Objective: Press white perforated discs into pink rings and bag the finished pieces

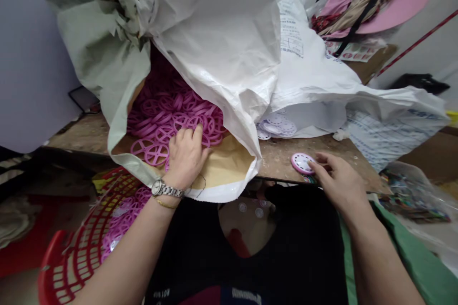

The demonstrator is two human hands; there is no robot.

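Observation:
My left hand, with a watch on its wrist, reaches into the mouth of a paper-lined white sack. Its fingers are slightly apart and rest on a heap of pink plastic spoked rings; the fingertips are partly hidden. At the table's front edge, my right hand pinches the right side of a round white disc with a pink rim and dark marks around its face. Behind it, several loose white discs lie in the mouth of a second white sack.
Below left stands a red plastic basket holding more pink rings. The brown table carries both sacks. A pink hat is at the back right. On the right sits a clear bag of small colourful pieces.

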